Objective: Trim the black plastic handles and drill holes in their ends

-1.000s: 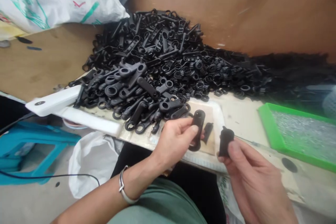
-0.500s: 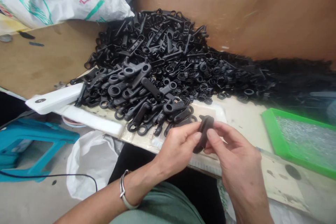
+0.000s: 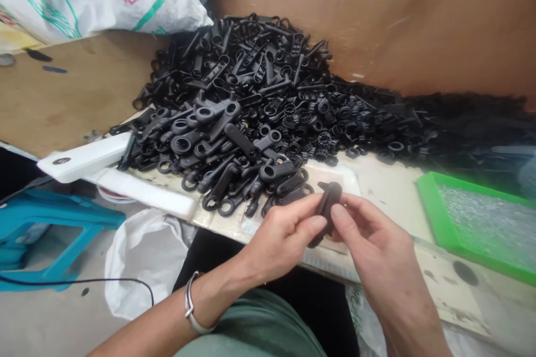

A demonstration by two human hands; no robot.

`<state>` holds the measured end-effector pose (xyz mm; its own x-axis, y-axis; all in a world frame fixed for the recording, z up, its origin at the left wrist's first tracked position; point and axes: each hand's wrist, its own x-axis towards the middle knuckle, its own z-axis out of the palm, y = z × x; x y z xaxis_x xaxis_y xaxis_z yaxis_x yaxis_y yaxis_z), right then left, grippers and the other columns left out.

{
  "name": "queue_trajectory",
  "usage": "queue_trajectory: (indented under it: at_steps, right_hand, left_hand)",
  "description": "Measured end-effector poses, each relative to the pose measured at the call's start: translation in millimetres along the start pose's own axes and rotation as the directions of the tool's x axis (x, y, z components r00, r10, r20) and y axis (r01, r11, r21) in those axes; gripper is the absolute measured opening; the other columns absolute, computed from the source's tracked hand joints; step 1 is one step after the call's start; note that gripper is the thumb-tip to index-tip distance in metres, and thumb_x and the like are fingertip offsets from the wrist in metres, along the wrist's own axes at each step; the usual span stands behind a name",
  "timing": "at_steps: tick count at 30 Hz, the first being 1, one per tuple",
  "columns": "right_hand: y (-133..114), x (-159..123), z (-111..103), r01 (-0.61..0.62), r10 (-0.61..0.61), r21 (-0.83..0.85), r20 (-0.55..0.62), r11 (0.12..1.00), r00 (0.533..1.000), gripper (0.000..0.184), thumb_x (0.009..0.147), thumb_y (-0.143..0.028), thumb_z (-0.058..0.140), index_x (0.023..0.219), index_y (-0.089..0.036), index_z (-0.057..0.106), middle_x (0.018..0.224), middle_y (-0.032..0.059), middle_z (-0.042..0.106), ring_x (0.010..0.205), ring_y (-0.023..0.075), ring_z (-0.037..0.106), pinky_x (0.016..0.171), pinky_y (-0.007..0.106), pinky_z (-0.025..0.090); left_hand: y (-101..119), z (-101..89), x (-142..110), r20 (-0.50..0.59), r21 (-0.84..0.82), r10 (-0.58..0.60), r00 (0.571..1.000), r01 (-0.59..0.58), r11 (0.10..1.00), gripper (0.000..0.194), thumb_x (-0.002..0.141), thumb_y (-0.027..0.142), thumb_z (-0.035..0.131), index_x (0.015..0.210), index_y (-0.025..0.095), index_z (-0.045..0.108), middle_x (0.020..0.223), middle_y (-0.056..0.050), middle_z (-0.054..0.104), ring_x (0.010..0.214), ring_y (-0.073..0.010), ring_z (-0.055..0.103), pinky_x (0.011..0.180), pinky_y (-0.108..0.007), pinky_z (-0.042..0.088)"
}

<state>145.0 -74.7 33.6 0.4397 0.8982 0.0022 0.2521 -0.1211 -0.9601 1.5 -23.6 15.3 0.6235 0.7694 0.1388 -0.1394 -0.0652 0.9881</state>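
Observation:
Between my hands is a black plastic handle part [image 3: 330, 201], held tilted just above the table's front edge. My left hand [image 3: 288, 228] pinches it from the left with thumb and fingers. From the right, my right hand [image 3: 372, 240] grips the same part, its thumb on the near face. Fingers cover much of the part's lower end. Just beyond my left hand lies a heap of similar black handles with ring ends [image 3: 221, 162].
Behind rises a larger pile of black parts [image 3: 251, 61], with small toothed rings [image 3: 324, 139] to its right. A green tray [image 3: 439, 217] of small clear pieces stands at right. White pieces [image 3: 87, 156], a blue stool [image 3: 62, 234] and a white bag [image 3: 142, 268] are at left.
The handle part has turned slightly in my fingers, so its pointed tip shows more at the top. Both hands stay closed on it in nearly the same place.

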Motion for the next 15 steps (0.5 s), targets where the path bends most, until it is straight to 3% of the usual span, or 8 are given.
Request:
queue_trajectory:
  at_steps: [4,9,12,15]
  right_hand:
    - [1.6,-0.8,-0.2,-0.029,0.029,-0.046,0.003,0.999,1.0,0.04,0.082,-0.055,0.07,0.106,-0.023,0.073,0.08,0.0042,0.071,0.073,0.0206,0.069,0.062,0.027,0.059]
    - [9.6,3.5,-5.5,0.029,-0.019,-0.136,0.07,0.99,0.997,0.041,0.086,-0.055,0.067,0.114,-0.025,0.071,0.091,0.0049,0.072,0.088,0.0232,0.069,0.073,0.031,0.059]
    - [11.8,8.4,-10.4,0.024,-0.026,0.016,0.109,1.0,0.994,0.05,0.081,-0.05,0.076,0.123,-0.026,0.067,0.107,0.0062,0.071,0.097,0.0228,0.068,0.078,0.031,0.06]
    - [11.7,10.7,-8.1,-0.1,0.03,0.285,0.241,0.953,0.97,0.052,0.082,-0.048,0.077,0.128,-0.027,0.065,0.116,0.0087,0.071,0.098,0.0233,0.069,0.079,0.034,0.06]
  left_hand:
    - [0.1,4.0,-0.2,0.019,0.024,0.034,0.999,-0.034,0.999,0.042,0.089,0.022,0.068,0.13,0.017,0.059,0.1,-0.003,0.067,0.101,-0.02,0.063,0.094,-0.03,0.051]
    - [-1.7,2.0,-1.1,-0.068,0.132,0.071,0.995,-0.061,0.989,0.038,0.094,0.015,0.056,0.131,0.019,0.062,0.107,-0.003,0.071,0.107,-0.0204,0.065,0.098,-0.032,0.051]
    - [0.6,-0.1,-2.1,-0.063,0.026,0.001,0.998,0.001,1.0,0.038,0.093,0.014,0.054,0.129,0.019,0.065,0.108,-0.004,0.072,0.097,-0.0174,0.067,0.089,-0.029,0.054]
    - [5.4,0.5,-2.6,-0.026,-0.042,-0.07,0.997,0.069,0.997,0.031,0.088,0.014,0.057,0.115,0.013,0.07,0.093,-0.004,0.071,0.085,-0.0158,0.065,0.08,-0.026,0.054]
